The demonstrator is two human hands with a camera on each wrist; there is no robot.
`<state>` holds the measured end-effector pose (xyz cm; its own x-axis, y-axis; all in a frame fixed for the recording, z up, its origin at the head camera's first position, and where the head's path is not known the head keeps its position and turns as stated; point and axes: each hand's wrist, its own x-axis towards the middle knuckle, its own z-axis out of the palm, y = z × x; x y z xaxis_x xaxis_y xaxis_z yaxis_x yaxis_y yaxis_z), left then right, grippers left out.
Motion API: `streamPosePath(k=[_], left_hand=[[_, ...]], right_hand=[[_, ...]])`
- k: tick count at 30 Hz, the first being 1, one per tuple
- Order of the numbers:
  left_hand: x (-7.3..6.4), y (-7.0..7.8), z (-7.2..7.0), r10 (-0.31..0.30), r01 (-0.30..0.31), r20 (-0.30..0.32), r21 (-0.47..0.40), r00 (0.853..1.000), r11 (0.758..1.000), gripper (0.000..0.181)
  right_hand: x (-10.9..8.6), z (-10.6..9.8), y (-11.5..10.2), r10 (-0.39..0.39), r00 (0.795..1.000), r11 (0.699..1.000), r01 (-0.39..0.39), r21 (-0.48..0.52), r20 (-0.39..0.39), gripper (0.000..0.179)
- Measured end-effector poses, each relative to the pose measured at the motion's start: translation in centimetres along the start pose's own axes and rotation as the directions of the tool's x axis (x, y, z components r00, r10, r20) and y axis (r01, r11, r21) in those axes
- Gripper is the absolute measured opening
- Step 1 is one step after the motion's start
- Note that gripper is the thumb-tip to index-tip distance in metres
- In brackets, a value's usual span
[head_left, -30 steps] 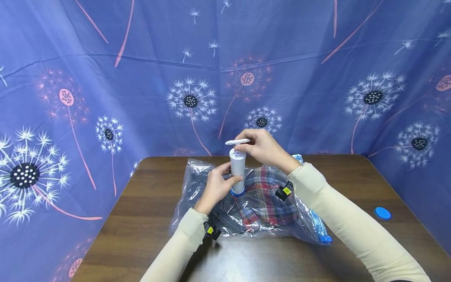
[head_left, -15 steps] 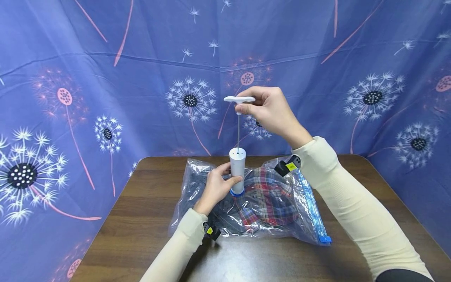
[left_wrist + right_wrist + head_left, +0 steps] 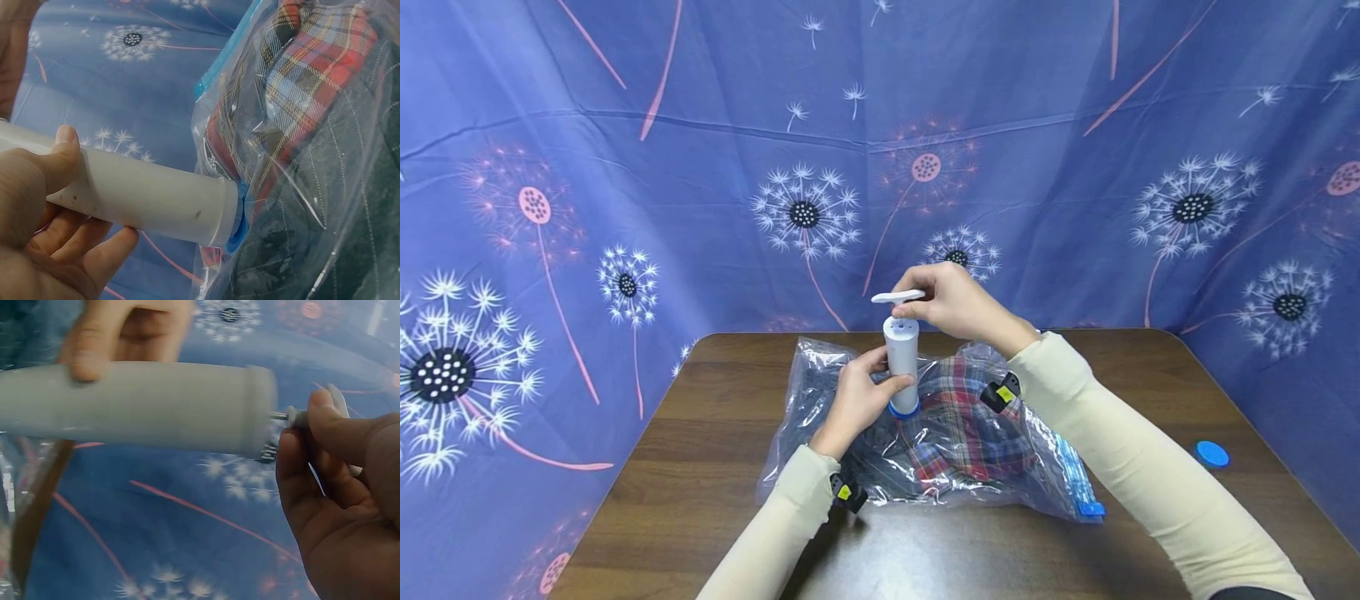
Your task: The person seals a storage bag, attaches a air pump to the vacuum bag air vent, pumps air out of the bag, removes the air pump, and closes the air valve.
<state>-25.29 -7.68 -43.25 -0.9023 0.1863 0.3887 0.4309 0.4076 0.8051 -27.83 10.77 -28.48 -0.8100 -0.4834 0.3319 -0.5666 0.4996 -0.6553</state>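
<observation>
A white hand pump (image 3: pixel 901 354) stands upright on the blue valve (image 3: pixel 904 411) of a clear vacuum storage bag (image 3: pixel 842 467). My left hand (image 3: pixel 859 400) grips the pump's barrel around its lower half. With fingers and thumb, my right hand (image 3: pixel 951 304) holds the white T-shaped handle (image 3: pixel 891 297) just above the barrel's top. In the right wrist view a short length of metal rod (image 3: pixel 279 415) shows between barrel and handle. Inside the bag lie a plaid cloth (image 3: pixel 970 417) in red and blue and dark pinstriped cloth (image 3: pixel 337 181).
The brown wooden table (image 3: pixel 685 467) carries the bag near its back edge. A round blue cap (image 3: pixel 1212 453) lies at the right. Along the bag's right side runs a blue zip strip with a slider (image 3: pixel 1092 508). A blue dandelion-print curtain (image 3: pixel 700 167) hangs behind.
My right hand drew the pump handle up, exposing the long rod, then brought it back down close to the barrel. The left hand keeps its grip, nearly still.
</observation>
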Motion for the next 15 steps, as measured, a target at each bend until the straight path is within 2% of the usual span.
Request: streamPosePath(k=[4, 8, 15], left_hand=[[-0.1, 0.1, -0.1, -0.007, 0.007, -0.001, 0.009, 1.000, 1.000, 0.053], [-0.1, 0.0, -0.1, -0.008, 0.008, 0.000, 0.004, 1.000, 1.000, 0.052], [-0.1, 0.0, 0.0, 0.002, -0.002, -0.003, 0.007, 1.000, 1.000, 0.053]], right_hand=[[-0.2, 1.1, 0.9, -0.015, 1.000, 1.000, 0.015, -0.024, 0.009, 0.010], [-0.3, 1.3, 1.0, -0.023, 1.000, 0.999, 0.022, -0.028, -0.003, 0.010], [-0.7, 1.3, 1.4, 0.011, 1.000, 1.000, -0.011, 0.020, 0.005, 0.011]])
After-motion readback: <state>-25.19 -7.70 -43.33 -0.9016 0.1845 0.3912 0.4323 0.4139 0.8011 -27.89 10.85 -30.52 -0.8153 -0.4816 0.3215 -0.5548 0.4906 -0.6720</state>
